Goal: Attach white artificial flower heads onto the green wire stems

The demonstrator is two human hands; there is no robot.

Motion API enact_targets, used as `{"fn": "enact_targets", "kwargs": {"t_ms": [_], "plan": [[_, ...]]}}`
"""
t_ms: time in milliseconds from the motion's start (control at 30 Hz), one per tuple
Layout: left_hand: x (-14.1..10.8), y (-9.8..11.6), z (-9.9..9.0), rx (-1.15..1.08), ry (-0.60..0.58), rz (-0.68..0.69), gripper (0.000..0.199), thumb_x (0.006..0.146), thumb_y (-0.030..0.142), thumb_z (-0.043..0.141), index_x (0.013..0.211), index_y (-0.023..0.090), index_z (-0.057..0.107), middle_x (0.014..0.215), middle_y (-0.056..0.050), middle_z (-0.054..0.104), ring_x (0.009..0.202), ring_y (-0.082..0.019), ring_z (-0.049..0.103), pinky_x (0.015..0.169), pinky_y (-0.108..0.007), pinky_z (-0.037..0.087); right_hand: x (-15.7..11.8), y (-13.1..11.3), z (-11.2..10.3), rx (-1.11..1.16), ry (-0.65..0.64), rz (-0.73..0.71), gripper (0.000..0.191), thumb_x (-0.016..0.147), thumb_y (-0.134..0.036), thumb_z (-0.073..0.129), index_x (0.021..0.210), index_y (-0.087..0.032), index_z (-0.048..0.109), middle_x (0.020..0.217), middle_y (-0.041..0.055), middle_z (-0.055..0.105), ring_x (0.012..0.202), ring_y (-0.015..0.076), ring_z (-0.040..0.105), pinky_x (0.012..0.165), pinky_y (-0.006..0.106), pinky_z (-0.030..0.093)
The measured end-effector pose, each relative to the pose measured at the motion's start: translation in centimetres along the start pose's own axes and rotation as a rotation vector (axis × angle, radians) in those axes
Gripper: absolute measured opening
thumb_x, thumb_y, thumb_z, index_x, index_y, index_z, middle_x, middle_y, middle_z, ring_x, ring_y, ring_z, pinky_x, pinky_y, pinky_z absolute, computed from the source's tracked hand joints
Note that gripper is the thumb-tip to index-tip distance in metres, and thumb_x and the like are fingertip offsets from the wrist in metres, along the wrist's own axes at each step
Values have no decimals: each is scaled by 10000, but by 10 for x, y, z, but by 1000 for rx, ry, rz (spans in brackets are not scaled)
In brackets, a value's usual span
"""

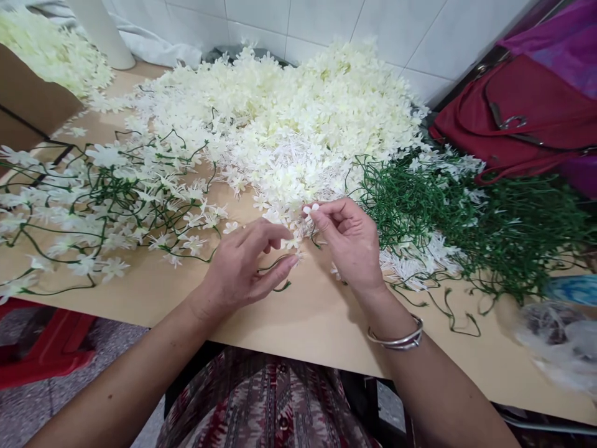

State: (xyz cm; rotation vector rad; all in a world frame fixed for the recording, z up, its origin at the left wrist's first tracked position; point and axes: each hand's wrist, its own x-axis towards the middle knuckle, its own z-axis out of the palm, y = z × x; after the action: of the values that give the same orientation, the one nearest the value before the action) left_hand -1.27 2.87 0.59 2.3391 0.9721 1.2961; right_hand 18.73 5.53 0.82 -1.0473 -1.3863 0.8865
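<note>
My right hand (352,242) is closed in a pinch above the table, with a small white flower piece (311,210) between thumb and fingertips. To its left, my left hand (247,261) has its thumb and index finger apart. A thin green stem (273,266) shows in the gap between them, and a white blossom (290,244) is near the fingertips. Whether the stem touches the palm or lies behind the hand, I cannot tell. Just beyond both hands spreads a large heap of loose white and cream fabric flowers (298,118).
On the left lie white flowers on green stems (125,193). Bare green stems (513,230) are piled on the right, near a red bag (522,112) and a clear plastic bag (559,342). A cardboard box (37,99) stands far left; below is a red stool (46,342).
</note>
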Motion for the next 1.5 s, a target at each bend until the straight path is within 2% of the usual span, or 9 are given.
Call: {"fn": "enact_targets", "kwargs": {"t_ms": [100,200,400,500,700,800,967,1133,1500], "plan": [[-2,2,-8,82,-204,64,153,937,356,752,952,236,657,929,-39,702,854,-212,662,787,-353,459,5,5,-6,-14,25,32,165,917,-350,780,860,-246,665,819,9,728,795,185,688,799,355,556],[-10,6,-12,212,-402,45,204,922,383,780,940,216,666,992,-43,706,889,-231,662,858,-395,392,8,6,-9,-47,45,-1,172,897,-332,794,843,-236,662,812,10,712,778,180,668,780,346,536],[-24,12,-6,263,-493,31,138,1042,243,612,918,202,659,950,-21,724,929,-227,663,893,-396,347,7,0,-8,-77,69,-48,197,859,-327,816,809,-247,644,804,-6,670,766,169,625,767,331,530],[-22,11,-4,186,-457,-24,152,1054,248,588,924,199,650,959,-30,733,921,-222,664,983,-424,370,6,-2,-6,8,23,26,203,849,-340,828,831,-248,648,766,-21,660,717,155,622,716,312,529],[-11,10,-6,-647,-237,-484,102,1019,311,646,1021,209,653,960,-31,721,920,-173,707,831,-300,551,10,-4,-9,293,-101,190,321,761,-439,913,864,-240,685,729,-45,678,642,118,636,638,256,524],[-10,6,-4,-840,-144,-629,186,953,304,743,1097,194,703,968,-37,766,903,-163,742,847,-284,585,11,-3,-12,385,-222,308,345,717,-428,955,836,-234,696,702,-42,695,632,115,642,658,256,536],[-11,4,3,-765,22,-740,195,900,323,803,1035,186,775,946,-47,810,875,-164,752,816,-266,594,8,1,-12,438,-385,447,315,741,-435,941,833,-218,732,747,-21,714,686,120,635,721,270,529],[-12,7,6,-707,148,-804,170,879,340,816,935,184,777,848,-24,790,797,-143,728,754,-231,571,5,3,-10,408,-461,466,253,790,-406,912,848,-208,765,756,-18,696,727,121,618,777,276,506],[-9,8,4,-735,138,-773,160,897,314,789,898,160,746,797,-19,760,760,-130,704,736,-221,562,-2,0,3,287,-372,347,212,798,-391,900,847,-230,771,782,-20,723,719,126,624,746,291,516]]}}
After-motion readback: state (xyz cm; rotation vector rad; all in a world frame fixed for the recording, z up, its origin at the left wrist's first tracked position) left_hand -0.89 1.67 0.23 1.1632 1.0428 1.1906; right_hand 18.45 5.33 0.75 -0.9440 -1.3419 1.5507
